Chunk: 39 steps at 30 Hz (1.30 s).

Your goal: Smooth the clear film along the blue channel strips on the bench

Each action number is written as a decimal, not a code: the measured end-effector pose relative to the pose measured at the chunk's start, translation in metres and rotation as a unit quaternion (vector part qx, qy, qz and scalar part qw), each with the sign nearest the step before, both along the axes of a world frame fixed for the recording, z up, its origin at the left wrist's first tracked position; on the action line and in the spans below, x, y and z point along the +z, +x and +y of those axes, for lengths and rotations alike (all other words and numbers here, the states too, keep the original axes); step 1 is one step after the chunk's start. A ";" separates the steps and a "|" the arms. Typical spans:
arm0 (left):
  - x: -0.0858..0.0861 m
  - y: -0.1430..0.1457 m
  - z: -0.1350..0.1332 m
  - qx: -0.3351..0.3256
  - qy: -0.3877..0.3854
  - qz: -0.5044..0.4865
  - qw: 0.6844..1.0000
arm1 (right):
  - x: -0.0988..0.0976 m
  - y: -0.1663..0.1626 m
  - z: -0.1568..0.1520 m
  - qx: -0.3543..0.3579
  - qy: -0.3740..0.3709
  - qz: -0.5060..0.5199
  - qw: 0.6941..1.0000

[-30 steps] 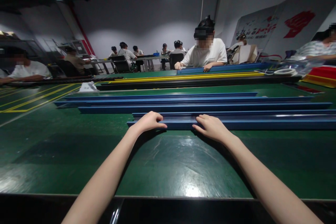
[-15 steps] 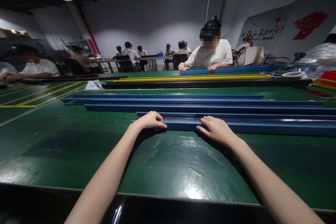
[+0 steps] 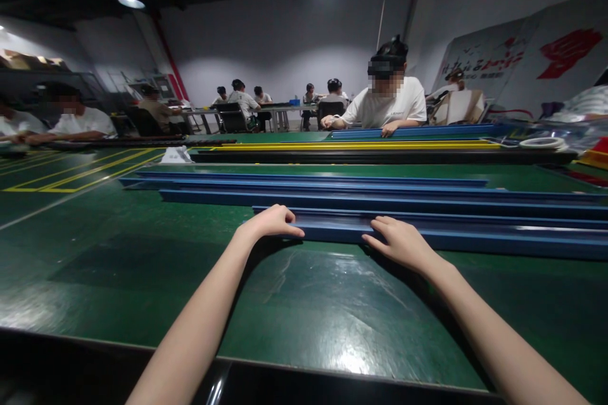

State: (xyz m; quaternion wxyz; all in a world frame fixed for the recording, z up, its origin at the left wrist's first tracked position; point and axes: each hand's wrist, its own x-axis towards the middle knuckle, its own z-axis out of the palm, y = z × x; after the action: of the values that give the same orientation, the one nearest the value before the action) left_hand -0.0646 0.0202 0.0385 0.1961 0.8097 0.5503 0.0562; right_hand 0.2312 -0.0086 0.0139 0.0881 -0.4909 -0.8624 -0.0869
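Across the near part of the green table [image 3: 327, 310], a long blue channel [image 3: 337, 232] lies sideways, its left end beside the left hand [image 3: 270, 223] and its other end running out of view. The left hand grips it narrowly, thumb against the near wall and fingers curled over the top. The right hand [image 3: 403, 242] holds the same channel farther along, thumb low at the near side and fingertips over the edge. Just beyond lie more blue channels [image 3: 294, 200], roughly parallel; behind them are a yellow strip [image 3: 361, 147] and a black bar [image 3: 361, 157]. A co-worker [image 3: 399, 104] in a white shirt leans over the far side.
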 end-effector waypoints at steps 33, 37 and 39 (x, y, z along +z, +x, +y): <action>0.003 -0.021 0.003 0.066 -0.045 0.043 0.996 | 0.015 -0.053 0.014 0.061 -0.112 0.020 0.992; 0.002 -0.021 0.005 0.065 -0.037 0.047 0.996 | 0.016 -0.068 0.013 0.069 -0.105 0.023 0.992; 0.001 -0.022 0.005 0.062 -0.033 0.047 0.996 | 0.015 -0.073 0.014 0.066 -0.101 0.024 0.992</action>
State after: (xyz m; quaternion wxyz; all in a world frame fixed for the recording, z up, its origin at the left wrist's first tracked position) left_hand -0.0862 0.0251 0.0397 0.1929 0.7687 0.6097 0.0121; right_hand 0.1585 0.0057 0.0293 0.0643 -0.4409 -0.8950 0.0189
